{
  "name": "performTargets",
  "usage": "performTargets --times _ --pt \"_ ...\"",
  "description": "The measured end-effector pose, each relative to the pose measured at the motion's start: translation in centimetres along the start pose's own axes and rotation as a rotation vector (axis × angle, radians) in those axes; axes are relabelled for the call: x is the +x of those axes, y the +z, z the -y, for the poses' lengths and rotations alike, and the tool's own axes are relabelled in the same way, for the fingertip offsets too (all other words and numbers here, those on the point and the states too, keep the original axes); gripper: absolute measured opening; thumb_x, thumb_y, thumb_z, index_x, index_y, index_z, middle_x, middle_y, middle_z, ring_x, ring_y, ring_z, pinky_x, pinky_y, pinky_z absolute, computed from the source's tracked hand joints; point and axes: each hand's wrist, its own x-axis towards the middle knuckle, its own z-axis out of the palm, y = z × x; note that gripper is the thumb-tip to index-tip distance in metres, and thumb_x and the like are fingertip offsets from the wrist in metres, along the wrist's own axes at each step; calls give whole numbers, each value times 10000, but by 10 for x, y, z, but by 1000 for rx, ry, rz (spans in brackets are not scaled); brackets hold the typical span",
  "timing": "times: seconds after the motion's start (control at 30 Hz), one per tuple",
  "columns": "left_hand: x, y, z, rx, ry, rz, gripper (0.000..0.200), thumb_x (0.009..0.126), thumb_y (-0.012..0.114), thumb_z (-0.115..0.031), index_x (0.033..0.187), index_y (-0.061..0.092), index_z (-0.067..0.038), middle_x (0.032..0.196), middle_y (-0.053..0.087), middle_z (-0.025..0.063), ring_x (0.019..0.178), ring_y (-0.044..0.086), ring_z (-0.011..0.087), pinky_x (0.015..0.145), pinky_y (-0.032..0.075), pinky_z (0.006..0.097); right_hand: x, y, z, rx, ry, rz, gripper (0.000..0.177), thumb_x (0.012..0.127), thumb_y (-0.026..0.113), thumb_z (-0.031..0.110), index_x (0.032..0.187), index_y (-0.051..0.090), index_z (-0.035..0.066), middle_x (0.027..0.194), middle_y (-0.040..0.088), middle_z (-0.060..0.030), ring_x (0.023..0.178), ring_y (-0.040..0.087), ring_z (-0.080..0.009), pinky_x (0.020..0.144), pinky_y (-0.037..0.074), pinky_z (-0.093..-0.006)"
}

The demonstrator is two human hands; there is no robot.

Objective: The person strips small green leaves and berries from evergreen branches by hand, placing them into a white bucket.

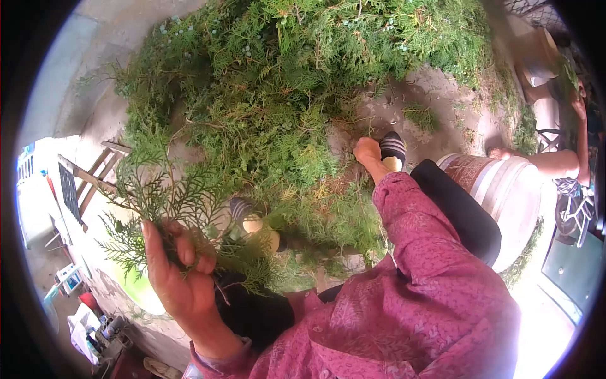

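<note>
My left hand [183, 271] is raised at the lower left, its fingers curled around a bunch of green cypress-like sprigs [173, 196]. The flat, feathery leaves fan out above and beside the fingers, and a bare stem end pokes out below the palm. Farther off, my right hand [366, 151] is closed at the edge of a large heap of cut evergreen branches [271, 95], beside a striped slipper [392, 146]. Whatever its fingers may hold is hidden. Small pale bluish cones dot the branches at the back of the heap.
A large white-and-brown tub [499, 189] stands to my right. Beyond it, a person's arm [584, 139] and leg show at the right edge. A wooden frame [95, 177] stands at the left, with assorted goods [88, 328] below. Loose sprigs [421, 117] lie on the ground.
</note>
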Motion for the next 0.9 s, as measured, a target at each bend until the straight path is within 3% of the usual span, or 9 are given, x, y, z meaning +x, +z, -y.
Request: performTargets --times 0.17,0.23,0.27,0.37,0.43,0.57,0.63,0.73,0.9 --pt "-1 -1 1 30 -8 47 282 911 411 -350 811 470 -93 530 363 -5 436 310 95 405 273 227 36 36 -19 -254 -267 -42 231 698 601 221 868 630 67 874 629 -132 790 616 -249 695 485 -360" --pt "-1 -3 3 28 -14 31 283 911 410 -351 809 471 -95 531 366 -5 435 310 94 402 273 227 3 -3 21 292 -130 -39 215 724 577 161 893 608 32 745 632 -126 631 621 -198 609 490 -324" --pt "-1 -6 3 37 -20 90 284 911 409 -352 808 473 -95 528 370 -4 434 314 94 399 274 227 -7 -19 36 293 -130 -38 215 724 577 161 893 608 32 745 632 -126 631 621 -198 609 490 -324" --pt "0 -4 4 71 -13 98 292 912 405 -355 806 476 -93 519 375 -1 430 321 96 391 274 225 -7 -26 69 581 -106 117 309 666 600 155 954 592 44 908 611 -185 848 597 -287 723 470 -349" --pt "0 -2 6 93 -1 49 299 913 402 -358 806 478 -89 514 377 0 427 324 98 386 274 224 12 -5 80 618 -180 -41 261 730 557 44 988 549 5 696 614 -129 539 592 -177 545 473 -299" --pt "-1 2 6 81 -15 -13 317 919 386 -351 798 480 -73 500 371 3 420 321 100 379 271 222 16 -1 101 579 -109 -73 265 722 569 6 987 553 14 753 611 -152 634 607 -210 590 470 -333" --pt "2 -2 6 55 -34 13 326 923 375 -348 796 480 -67 496 368 5 419 317 103 376 267 223 -5 -19 113 379 -191 -162 282 743 546 45 1024 532 19 885 598 -206 822 580 -354 675 443 -409" --pt "6 -11 8 42 -31 192 344 927 356 -351 788 478 -61 481 355 7 418 307 111 372 254 224 11 -2 112 392 -158 -137 295 783 464 33 1076 494 14 896 587 -222 828 569 -369 682 430 -424" --pt "0 -5 5 56 -87 38 370 922 355 -377 786 477 -56 467 343 6 425 306 118 386 254 236 21 13 109 423 -226 -206 254 804 414 53 1041 496 9 918 581 -239 893 563 -377 707 439 -410"
